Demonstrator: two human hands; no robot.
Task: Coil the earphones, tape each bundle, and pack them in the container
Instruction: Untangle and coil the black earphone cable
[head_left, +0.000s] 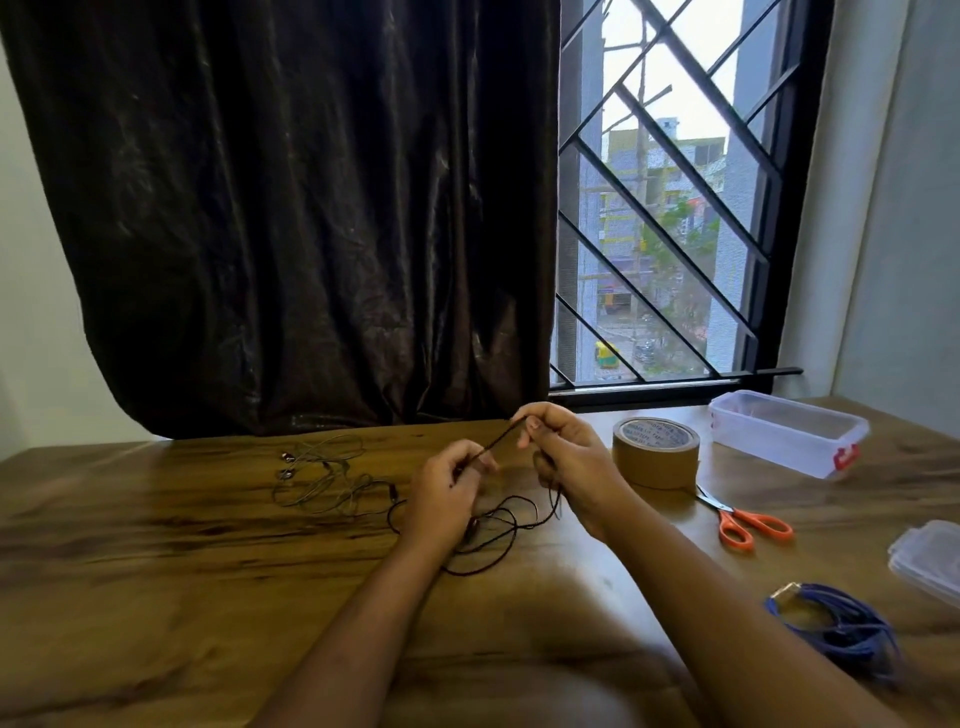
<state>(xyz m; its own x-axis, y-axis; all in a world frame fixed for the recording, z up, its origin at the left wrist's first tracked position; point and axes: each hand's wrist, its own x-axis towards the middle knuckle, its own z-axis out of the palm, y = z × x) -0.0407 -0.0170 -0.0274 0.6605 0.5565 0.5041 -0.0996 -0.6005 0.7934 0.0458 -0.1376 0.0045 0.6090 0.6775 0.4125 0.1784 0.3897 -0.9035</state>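
The black earphones (496, 441) are held above the wooden table (208, 545), near the middle of the view. A short stretch of the cord is pulled straight between the two hands, rising from the left hand (448, 488) to the right hand (569, 457). The left hand is seen from its back, with the fingers curled and the cord pinched at the fingertips. The right hand is held a little higher. There the cord is pinched between thumb and forefinger, and the other fingers are curled, with more cord passing under them. Both bare forearms are stretched forward from the lower edge. The rest of the cord lies in loose loops on the table, below and between the hands.

The earbuds of the black pair cannot be made out, and part of the loops is covered by the left wrist. A second pair, the grey earphones (322, 478), is spread loosely to the left, with two earbuds visible.

A roll of brown tape (655, 452) lies flat just right of the right hand. Writing is printed on its inner ring, but it is too small to be read. Beyond it stands the clear container (784, 431), open-topped, with a red clip at its near end. Orange-handled scissors (748, 522) lie in front of the tape. A clear lid (930, 558) is cut off by the right edge, and a blue cable bundle (841, 623) lies beside the right forearm.
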